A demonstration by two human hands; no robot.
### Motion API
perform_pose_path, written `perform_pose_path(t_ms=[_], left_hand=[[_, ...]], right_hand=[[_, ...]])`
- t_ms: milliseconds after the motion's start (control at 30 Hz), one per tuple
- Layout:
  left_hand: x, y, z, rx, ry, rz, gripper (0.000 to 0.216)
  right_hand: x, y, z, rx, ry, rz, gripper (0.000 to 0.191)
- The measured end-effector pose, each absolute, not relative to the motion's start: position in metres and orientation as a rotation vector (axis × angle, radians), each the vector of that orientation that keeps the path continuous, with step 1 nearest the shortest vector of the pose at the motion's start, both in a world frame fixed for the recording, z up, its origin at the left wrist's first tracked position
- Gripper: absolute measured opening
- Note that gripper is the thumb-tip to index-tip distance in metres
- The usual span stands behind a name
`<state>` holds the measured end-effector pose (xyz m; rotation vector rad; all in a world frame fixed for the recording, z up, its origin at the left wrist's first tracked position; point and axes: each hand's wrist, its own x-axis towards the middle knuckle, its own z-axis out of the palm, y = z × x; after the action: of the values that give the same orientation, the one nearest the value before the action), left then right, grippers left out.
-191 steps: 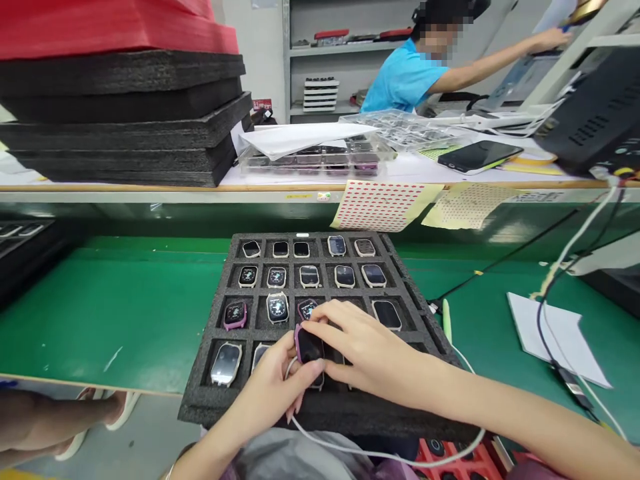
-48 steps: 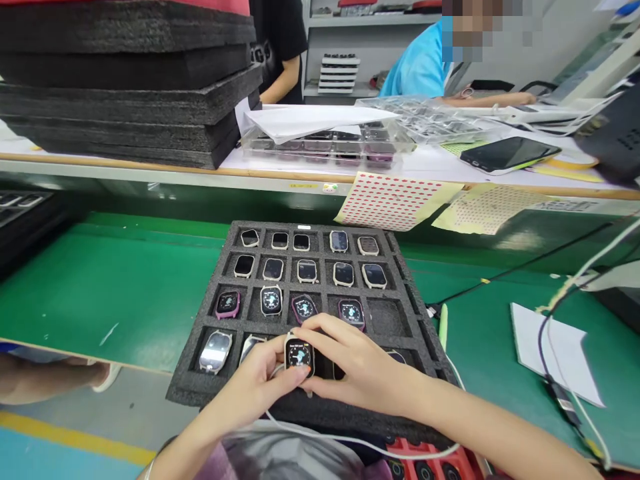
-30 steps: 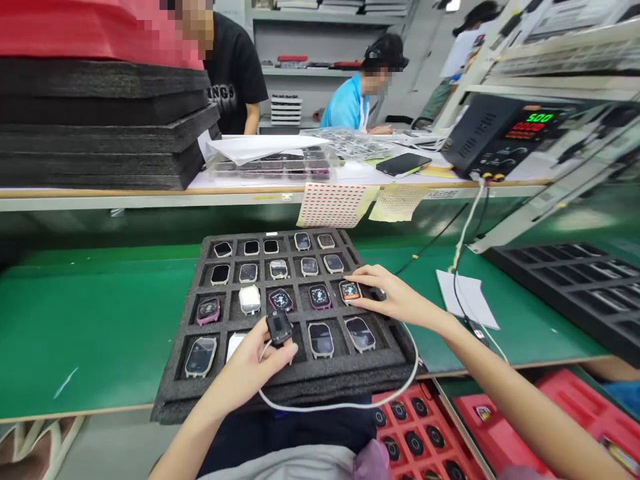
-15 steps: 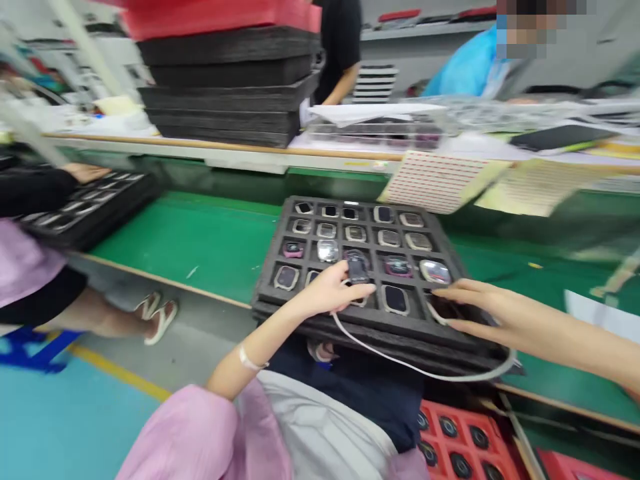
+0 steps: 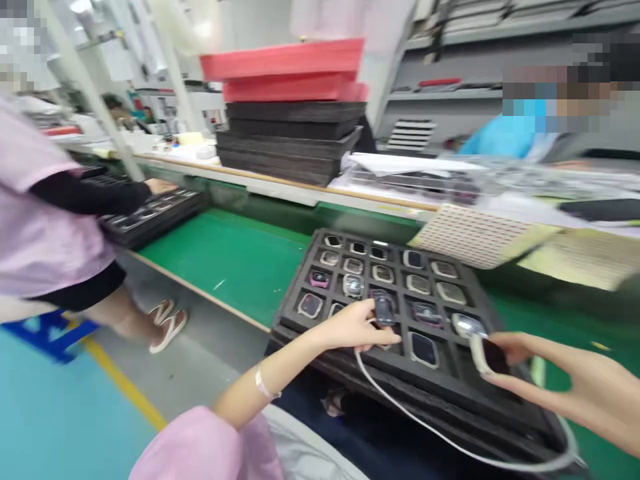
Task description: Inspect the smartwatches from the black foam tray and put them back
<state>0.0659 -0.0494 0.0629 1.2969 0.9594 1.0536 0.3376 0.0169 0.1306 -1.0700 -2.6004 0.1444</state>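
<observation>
A black foam tray (image 5: 320,330) holds several smartwatches in rows of compartments, some silvery, some purple. My right hand (image 5: 540,373) pinches a smartwatch (image 5: 485,357) with a pale rim and dark face, raised and tilted over the front right corner. Over the middle of the tray, my left hand (image 5: 357,327) is closed on a small dark rectangular device (image 5: 385,309); its exact kind is unclear. A white cable (image 5: 410,412) runs from below that hand and loops towards the right. Beside the left fingers lies a dark-faced smartwatch (image 5: 423,349) in its compartment.
The tray rests on a green bench (image 5: 250,257). Behind it are stacked foam trays (image 5: 290,143) on a shelf, and hanging paper sheets (image 5: 475,233). At left, a co-worker's hand (image 5: 161,187) is over another black tray (image 5: 150,227). A person in blue is behind the shelf.
My right hand has lifted the smartwatch out of the front right compartment. My left hand keeps its grip over the tray. The view has shifted, showing more of the co-worker at left.
</observation>
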Motion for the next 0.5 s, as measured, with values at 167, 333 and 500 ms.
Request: perform_pose_path(t_ms=[167, 333, 500], left_hand=[[0.073, -0.052, 0.058, 1.300, 0.879, 1.009, 0.038], [0.077, -0.055, 0.055, 1.277, 0.858, 1.016, 0.046], [0.079, -0.056, 0.057, 1.246, 0.869, 1.037, 0.046]], right_hand=[[0.308, -0.018, 0.143, -0.788, -2.622, 0.192, 0.051], [0.267, -0.017, 0.115, -0.513, -2.691, 0.124, 0.045], [0.261, -0.002, 0.109, -0.534, -2.683, 0.230, 0.036]])
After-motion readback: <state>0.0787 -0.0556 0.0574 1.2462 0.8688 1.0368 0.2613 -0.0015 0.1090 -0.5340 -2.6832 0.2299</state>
